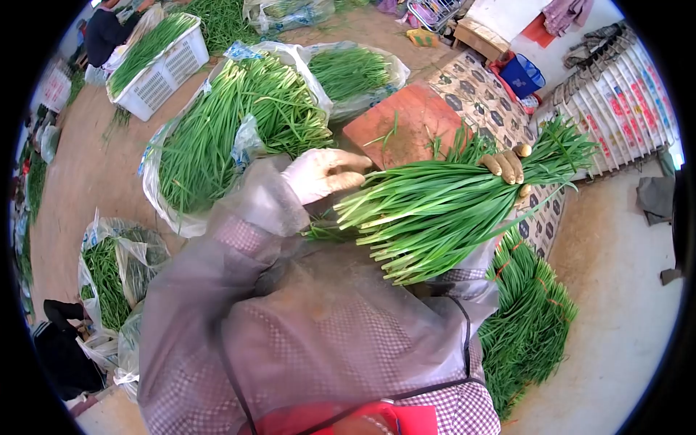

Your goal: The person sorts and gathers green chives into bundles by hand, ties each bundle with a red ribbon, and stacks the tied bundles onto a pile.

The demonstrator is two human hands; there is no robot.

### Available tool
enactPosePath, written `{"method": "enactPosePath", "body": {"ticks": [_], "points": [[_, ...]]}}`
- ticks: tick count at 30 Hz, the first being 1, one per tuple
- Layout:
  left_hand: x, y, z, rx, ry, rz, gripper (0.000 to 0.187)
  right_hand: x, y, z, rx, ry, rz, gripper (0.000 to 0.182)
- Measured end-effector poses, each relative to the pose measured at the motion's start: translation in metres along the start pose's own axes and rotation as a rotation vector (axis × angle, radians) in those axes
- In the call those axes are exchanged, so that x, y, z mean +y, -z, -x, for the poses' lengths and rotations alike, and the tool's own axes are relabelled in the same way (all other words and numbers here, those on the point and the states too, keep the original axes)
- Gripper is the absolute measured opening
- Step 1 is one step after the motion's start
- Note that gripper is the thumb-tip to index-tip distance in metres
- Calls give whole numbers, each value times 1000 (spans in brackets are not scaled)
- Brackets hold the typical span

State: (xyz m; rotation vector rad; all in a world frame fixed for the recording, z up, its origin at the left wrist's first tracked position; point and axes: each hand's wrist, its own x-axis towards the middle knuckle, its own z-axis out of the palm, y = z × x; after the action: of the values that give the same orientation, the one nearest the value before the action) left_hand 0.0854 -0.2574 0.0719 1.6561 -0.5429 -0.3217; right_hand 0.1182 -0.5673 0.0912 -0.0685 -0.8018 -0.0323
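A large bunch of long green stalks (435, 210) with pale cut ends lies across in front of my body. My right hand (510, 167) is wrapped round it near its leafy end, the fingertips brown with dirt. At the pale ends, my left hand (328, 172) reaches in from the left, fingers extended and a little apart, with nothing visible in it. Behind the bunch is a reddish square board (406, 123) with loose green bits on it.
An open bag of green stalks (239, 130) stands left of the board, with another bag (351, 72) behind. Tied bundles (525, 319) are piled at the right. A white crate (163, 76) and a person (109, 32) are at the upper left; another person is lower left.
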Motion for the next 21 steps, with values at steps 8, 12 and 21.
{"method": "enactPosePath", "body": {"ticks": [8,12,21], "points": [[-3,0,-6,31,129,-14,17,0,0,11,145,-5,83,55],[4,25,-3,52,1,-544,14,-3,7,13,155,32,90,56],[-17,82,13,464,332,-100,17,-74,10,2,135,124,207,52]]}}
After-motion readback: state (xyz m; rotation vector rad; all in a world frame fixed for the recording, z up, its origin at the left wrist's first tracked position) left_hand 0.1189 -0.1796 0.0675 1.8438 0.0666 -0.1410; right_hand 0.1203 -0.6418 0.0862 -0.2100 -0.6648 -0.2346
